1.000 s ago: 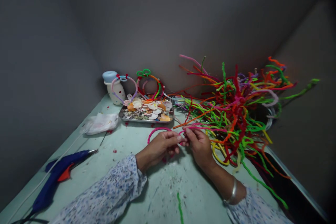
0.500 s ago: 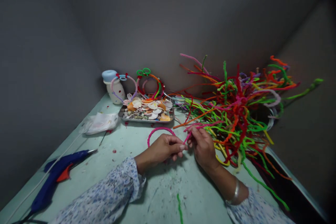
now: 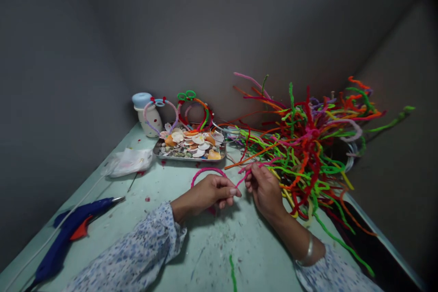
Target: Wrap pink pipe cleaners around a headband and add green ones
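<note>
While my left hand (image 3: 214, 191) pinches a pink strand (image 3: 241, 181) between thumb and fingertips, my right hand (image 3: 265, 189) grips the same fuzzy length just to its right, so a short slanting stretch bridges the gap between them in the head view. Just beyond my left hand curves a pink loop (image 3: 207, 169), its near side partly hidden by my fingers; whether the strand is fastened to it I cannot tell. The round shape of that loop is already there, and I take it for the more finished part. What looks unfinished is the strand: its loose end sticks out past my right fingers, toward the heap of coloured stems (image 3: 310, 141) on that side, and the stretch in my grip is neither coiled nor closed into a ring. By comparison, farther off beyond my left hand stand a pink-and-lilac hoop (image 3: 176, 112) with small blue rings on top and a red, orange and green hoop (image 3: 207, 116) topped with green rings; both seem complete to me, while no such topping shows on the visible part of my loop. Nearer than those hoops lies a metal tray (image 3: 190, 159) of shells. Well to the left of my left hand rests a blue glue gun (image 3: 65, 237), untouched, and a green piece (image 3: 233, 273) lies on my side of both hands.
</note>
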A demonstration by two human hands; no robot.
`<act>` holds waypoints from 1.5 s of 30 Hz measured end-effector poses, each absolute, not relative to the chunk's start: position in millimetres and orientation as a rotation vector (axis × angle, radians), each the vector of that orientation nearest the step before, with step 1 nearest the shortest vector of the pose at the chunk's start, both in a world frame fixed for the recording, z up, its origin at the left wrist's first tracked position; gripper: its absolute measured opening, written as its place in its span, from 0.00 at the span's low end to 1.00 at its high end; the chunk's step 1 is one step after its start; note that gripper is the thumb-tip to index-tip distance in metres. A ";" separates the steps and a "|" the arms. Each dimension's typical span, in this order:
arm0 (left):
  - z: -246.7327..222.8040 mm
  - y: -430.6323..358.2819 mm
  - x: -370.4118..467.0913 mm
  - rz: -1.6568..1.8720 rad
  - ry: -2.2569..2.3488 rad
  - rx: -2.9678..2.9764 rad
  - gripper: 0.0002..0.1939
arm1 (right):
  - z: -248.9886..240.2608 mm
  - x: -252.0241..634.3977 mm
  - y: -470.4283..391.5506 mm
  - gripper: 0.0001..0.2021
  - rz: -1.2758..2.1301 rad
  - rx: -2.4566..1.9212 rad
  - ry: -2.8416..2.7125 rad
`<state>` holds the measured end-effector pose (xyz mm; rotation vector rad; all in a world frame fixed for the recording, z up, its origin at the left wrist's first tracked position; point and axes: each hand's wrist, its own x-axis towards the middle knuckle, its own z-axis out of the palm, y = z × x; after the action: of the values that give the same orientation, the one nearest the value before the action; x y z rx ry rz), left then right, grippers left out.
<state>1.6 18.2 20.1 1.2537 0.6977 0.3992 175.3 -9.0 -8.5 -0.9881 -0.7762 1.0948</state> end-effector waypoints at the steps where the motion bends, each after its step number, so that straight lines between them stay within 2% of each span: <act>1: 21.1 18.3 0.3 0.366 0.678 1.275 0.17 | -9.0 174.5 -9.4 0.15 1.096 -1.001 -0.780; 4: 24.0 19.1 -3.4 0.272 0.619 1.323 0.16 | -9.2 170.5 -11.6 0.15 1.143 -0.992 -0.765; 10: 25.6 17.3 -0.3 0.349 0.672 1.314 0.16 | -4.0 164.5 -20.5 0.13 1.222 -0.965 -1.007; 13: 28.1 18.5 1.4 0.337 0.714 1.345 0.17 | -3.1 163.2 -22.1 0.13 1.164 -1.057 -1.158; 18: 30.1 27.9 -4.0 0.466 0.958 1.652 0.23 | -10.5 168.5 -10.1 0.16 1.016 -1.235 -0.958; 25: 29.6 8.5 -2.3 -0.009 1.318 2.266 0.17 | -21.1 173.7 -0.6 0.18 0.994 -1.249 -0.909; 30: 32.1 -3.2 2.8 -0.128 1.356 2.393 0.11 | -20.9 170.5 -2.5 0.19 1.043 -1.258 -0.954; 33: 32.1 1.2 1.3 -0.060 1.403 2.388 0.12 | -17.9 168.8 -4.4 0.19 1.048 -1.262 -0.978; 39: 50.7 13.1 -5.9 0.308 1.385 2.208 0.09 | -13.7 166.2 -7.8 0.20 1.008 -1.248 -0.991; 45: 84.0 3.2 -18.9 0.620 1.173 1.631 0.10 | -18.3 163.4 -9.0 0.19 1.054 -1.226 -1.013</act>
<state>-18.9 3.2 84.0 1.6309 1.1726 0.6204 163.4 -9.0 -18.3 -1.2261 -1.0127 1.0543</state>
